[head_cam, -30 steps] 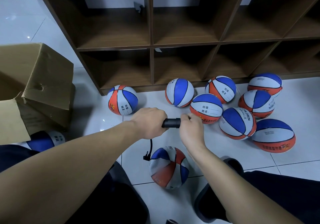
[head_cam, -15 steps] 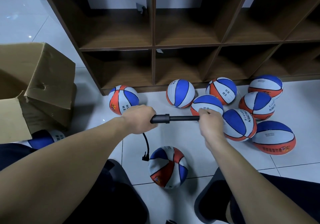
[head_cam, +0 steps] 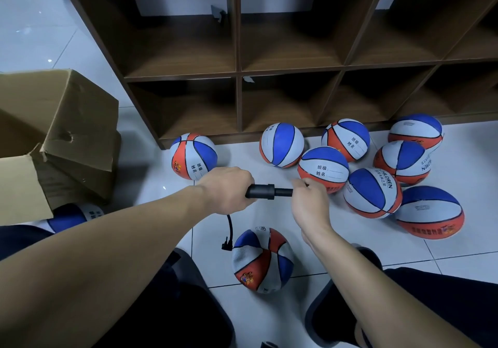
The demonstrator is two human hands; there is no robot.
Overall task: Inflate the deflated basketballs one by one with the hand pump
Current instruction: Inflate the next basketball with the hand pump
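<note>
Left hand (head_cam: 227, 190) grips the barrel of the pump (head_cam: 265, 192); the right hand (head_cam: 310, 203), at its 3 o'clock end, is curled round the handle. A hose (head_cam: 229, 230) drops toward 6 o'clock to the soft ball (head_cam: 262, 260) on the floor (head_cam: 444, 242), between the knees. For clean strokes I'd keep the barrel steady, push straight along its axis, and leave slack in the hose so the needle isn't levered sideways in the valve.

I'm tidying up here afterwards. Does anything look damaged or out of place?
The cardboard box at left is torn, with a hole in its flap. One basketball lies half under it. The ball on the hose looks dented, still underinflated.
</note>
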